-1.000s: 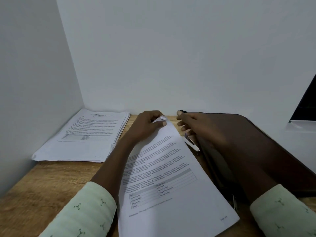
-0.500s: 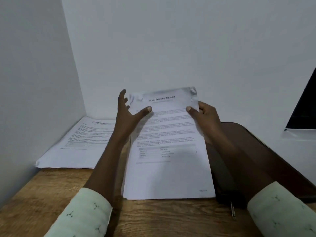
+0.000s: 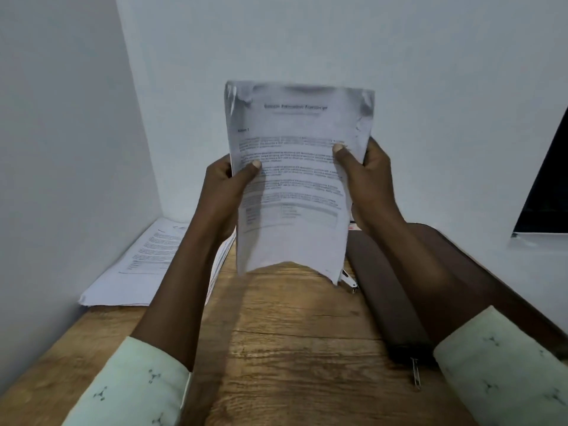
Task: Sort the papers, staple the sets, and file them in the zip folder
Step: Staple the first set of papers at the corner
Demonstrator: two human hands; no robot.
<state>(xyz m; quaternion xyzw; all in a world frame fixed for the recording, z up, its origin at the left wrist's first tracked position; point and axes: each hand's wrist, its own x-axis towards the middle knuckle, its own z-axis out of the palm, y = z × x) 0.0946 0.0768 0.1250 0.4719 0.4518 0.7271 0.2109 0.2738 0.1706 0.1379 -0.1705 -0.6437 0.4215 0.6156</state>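
Note:
I hold a set of printed papers [image 3: 295,186] upright in the air above the wooden table [image 3: 285,348]. My left hand [image 3: 229,187] grips its left edge with the thumb on the front page. My right hand [image 3: 365,179] grips the right edge the same way. Both top corners of the set are crumpled. A dark brown zip folder [image 3: 390,287] lies flat on the table at the right, under my right forearm, its zip pull [image 3: 415,375] hanging at the near end. A stapler [image 3: 349,281] peeks out below the papers, beside the folder.
A second stack of printed papers [image 3: 144,262] lies in the back left corner against the white walls. A dark panel [image 3: 547,192] is on the right wall. Bare wood shows in front of me between my arms.
The paper set was lying on the table with both hands at its top corner. Both hands lifted it upright and raised it higher, off the table.

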